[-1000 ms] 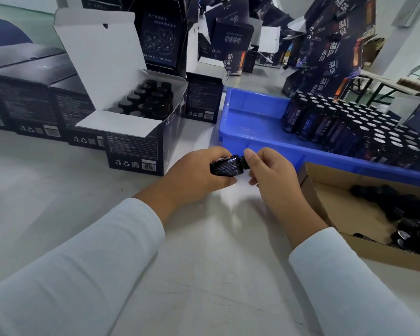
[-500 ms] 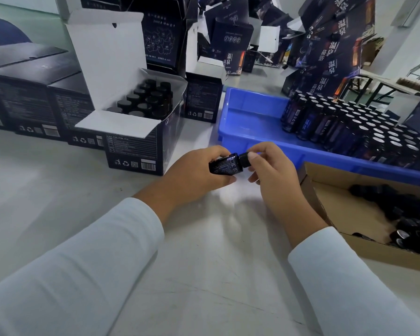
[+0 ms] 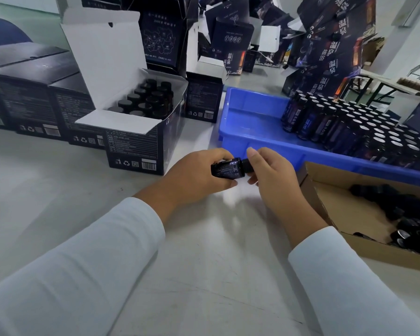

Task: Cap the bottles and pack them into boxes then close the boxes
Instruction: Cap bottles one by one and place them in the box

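Above the near middle of the table [image 3: 204, 275], the left hand [image 3: 194, 175] had its grip clamped on a small dark bottle [image 3: 227, 169] lying sideways, and the right hand [image 3: 269, 175] pinched its cap [image 3: 247, 165]. Farther left stood an open box [image 3: 141, 132] of capped bottles; a blue tray [image 3: 252, 117] lay far right.

Dark bottle on its side at frame centre, cap on its right end.
The bottle [image 3: 227, 169] has a printed label and black cap [image 3: 247, 165]; an open box [image 3: 141, 132] of capped bottles [image 3: 147, 99] stands centre-left.
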